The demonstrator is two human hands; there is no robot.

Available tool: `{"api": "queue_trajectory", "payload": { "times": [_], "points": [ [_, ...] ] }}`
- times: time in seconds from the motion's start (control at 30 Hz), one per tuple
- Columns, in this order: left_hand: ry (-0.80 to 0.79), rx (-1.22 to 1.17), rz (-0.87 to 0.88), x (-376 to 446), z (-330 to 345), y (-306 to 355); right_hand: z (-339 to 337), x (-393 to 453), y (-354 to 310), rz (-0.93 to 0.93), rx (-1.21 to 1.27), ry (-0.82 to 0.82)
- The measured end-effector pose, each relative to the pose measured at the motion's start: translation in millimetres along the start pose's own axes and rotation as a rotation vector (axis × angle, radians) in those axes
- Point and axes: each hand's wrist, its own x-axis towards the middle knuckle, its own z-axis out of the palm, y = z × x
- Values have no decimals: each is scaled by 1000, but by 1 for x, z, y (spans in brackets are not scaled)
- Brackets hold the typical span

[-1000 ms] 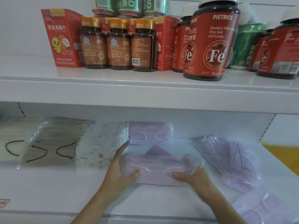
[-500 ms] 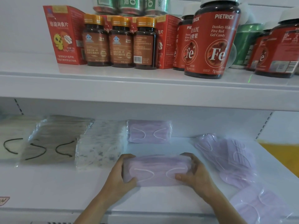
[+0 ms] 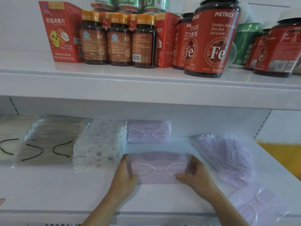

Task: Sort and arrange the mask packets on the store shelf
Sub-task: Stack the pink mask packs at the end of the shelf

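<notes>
Lower centre: a purple mask packet (image 3: 158,168) is gripped at its ends by the left hand (image 3: 125,178) and right hand (image 3: 196,176), fingers curled; the slippery wrapper may slide askew of the rear packet (image 3: 148,131).

Shop, white display shelf (image 3: 146,85), rows of labelled supplement bottles (image 3: 213,39), boxed goods (image 3: 60,31)

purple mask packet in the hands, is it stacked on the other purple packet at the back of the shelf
No, the purple mask packet held by the left hand and right hand sits in front of the back packet, with bare shelf between them.
</notes>
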Motion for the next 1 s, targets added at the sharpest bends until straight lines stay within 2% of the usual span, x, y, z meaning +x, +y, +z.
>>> {"api": "queue_trajectory", "payload": {
  "times": [0.3,0.7,0.9,1.0],
  "points": [
    [161,57,-21,6,7,-3,4,1,2,10,32,3],
    [242,85,-92,13,25,-3,13,8,11,-53,-70,-28],
    [300,94,0,19,27,-2,11,36,29,-16,-21,86],
    [363,201,132,9,30,-5,12,55,30,-33,-65,100]
  ]
}}
